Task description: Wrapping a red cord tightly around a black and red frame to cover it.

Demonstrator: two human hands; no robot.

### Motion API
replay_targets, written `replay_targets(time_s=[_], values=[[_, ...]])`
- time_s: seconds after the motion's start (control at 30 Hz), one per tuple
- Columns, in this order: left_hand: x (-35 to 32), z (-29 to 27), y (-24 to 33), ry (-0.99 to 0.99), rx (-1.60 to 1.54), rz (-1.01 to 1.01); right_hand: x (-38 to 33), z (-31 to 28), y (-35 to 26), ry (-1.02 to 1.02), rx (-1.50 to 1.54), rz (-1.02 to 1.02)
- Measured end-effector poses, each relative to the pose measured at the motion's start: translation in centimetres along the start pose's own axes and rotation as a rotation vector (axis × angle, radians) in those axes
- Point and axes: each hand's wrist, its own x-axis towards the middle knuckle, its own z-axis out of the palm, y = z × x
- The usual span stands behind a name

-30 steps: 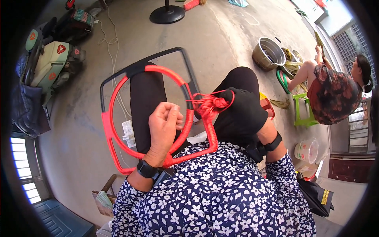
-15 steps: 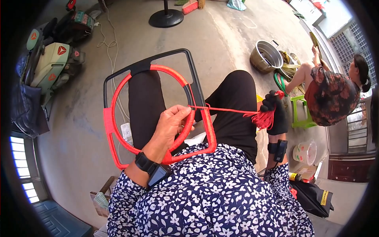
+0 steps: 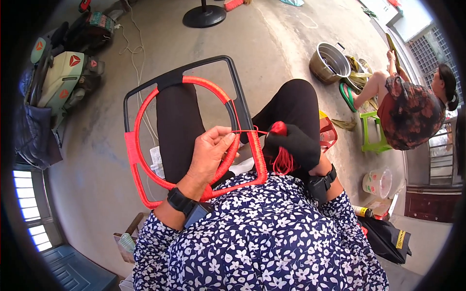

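"Where's the frame (image 3: 240, 92)?"

"Over my left leg (image 3: 177, 116), black, partly wrapped in red, with the ring (image 3: 209, 86) inside it."

"And your hands?"

"My gloved right hand (image 3: 300, 147) is closed round the cord bundle (image 3: 283, 162), just right of the frame. My bare left hand (image 3: 208, 153) pinches the ring, thumb against fingers."

"Anything between them?"

"A short red strand (image 3: 260, 132), crossing the frame's side."

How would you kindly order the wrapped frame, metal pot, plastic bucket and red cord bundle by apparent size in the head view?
1. Wrapped frame
2. Metal pot
3. Plastic bucket and red cord bundle: unsure, as the cord is partly hidden and nearer the camera.
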Motion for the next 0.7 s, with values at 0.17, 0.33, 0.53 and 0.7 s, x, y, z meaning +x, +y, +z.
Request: replay_targets(time_s=[0.17,0.33,0.53,0.7], values=[[0.1,-0.4,0.1,-0.041,0.022,-0.082,0.6,1.9,-1.3,0.184,0.856,-0.157],[0.0,0.0,0.0,-0.030,-0.038,-0.037,3.9,-0.1,1.5,-0.087,1.056,-0.121],[-0.3,0.2,0.7,0.008,0.109,0.017,3.9,2.4,0.3,0.128,0.194,-0.079],[-0.1,0.3,1.4,-0.053,0.288,0.065,3.6,2.8,-0.4,0.119,0.157,-0.018]])
